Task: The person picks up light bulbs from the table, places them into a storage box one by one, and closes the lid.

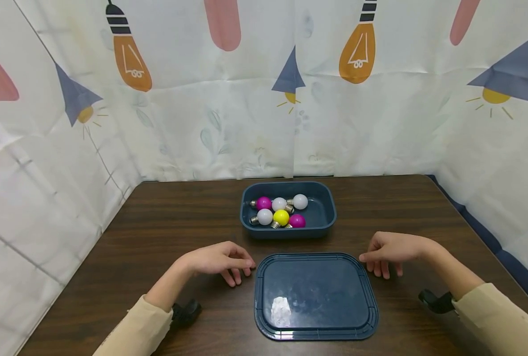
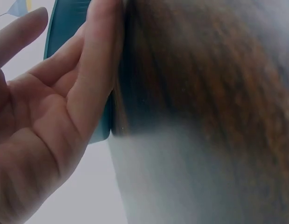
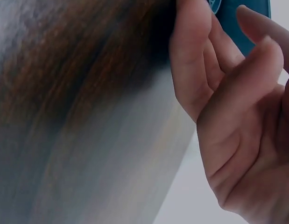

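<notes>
In the head view a dark blue bin point(image 1: 319, 211) sits toward the back of the table. Inside lie several small light bulbs: white bulbs point(image 1: 300, 201), magenta bulbs point(image 1: 297, 221) and one yellow bulb point(image 1: 281, 217). Nearer the front is a flat dark blue tray or lid point(image 1: 317, 291) with rounded corners. My left hand point(image 1: 221, 259) hovers or rests just off its upper left corner, fingers loosely bent and holding nothing. By the upper right corner is my right hand point(image 1: 390, 249), relaxed and holding nothing; whether it touches the rim I cannot tell.
A brown wood-grain table point(image 1: 184, 207) carries everything. Behind it and on both sides hangs a white printed curtain point(image 1: 246, 113). Dark blue material point(image 1: 482, 230) shows along the right table edge. Dark wrist devices point(image 1: 437, 300) hang under both forearms.
</notes>
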A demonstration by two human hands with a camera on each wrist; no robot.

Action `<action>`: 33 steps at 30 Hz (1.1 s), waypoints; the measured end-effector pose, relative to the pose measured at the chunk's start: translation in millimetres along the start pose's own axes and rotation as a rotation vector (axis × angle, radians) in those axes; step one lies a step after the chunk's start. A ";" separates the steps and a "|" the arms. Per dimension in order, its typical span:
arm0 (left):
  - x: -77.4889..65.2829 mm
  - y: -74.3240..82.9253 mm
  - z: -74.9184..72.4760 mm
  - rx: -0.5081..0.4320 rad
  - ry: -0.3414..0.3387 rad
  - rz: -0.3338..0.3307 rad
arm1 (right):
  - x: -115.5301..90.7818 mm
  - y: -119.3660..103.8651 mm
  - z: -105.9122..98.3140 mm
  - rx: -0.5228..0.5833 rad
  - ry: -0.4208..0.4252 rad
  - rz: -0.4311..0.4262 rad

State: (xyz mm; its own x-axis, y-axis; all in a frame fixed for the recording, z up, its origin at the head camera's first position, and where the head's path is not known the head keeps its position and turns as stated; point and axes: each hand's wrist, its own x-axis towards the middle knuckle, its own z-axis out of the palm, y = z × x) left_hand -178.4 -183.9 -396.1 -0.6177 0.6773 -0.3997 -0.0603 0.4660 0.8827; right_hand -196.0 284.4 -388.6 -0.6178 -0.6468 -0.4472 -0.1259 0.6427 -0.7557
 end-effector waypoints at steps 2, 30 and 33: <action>0.8 0.4 1.4 0.015 -0.011 0.001 | 0.0 -0.8 1.3 0.004 -0.005 0.007; 1.4 6.0 10.4 -0.022 0.109 -0.014 | 7.4 -4.6 5.7 0.108 0.079 0.007; 1.3 8.2 11.3 -0.032 0.131 -0.017 | 7.6 -5.0 5.0 0.106 0.084 -0.001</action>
State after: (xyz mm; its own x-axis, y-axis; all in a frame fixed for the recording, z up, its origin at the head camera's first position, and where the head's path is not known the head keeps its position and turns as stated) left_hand -170.9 -172.7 -392.2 -0.7136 0.5882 -0.3805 -0.0949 0.4569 0.8844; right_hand -196.3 274.3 -390.6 -0.6808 -0.6081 -0.4082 -0.0463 0.5919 -0.8047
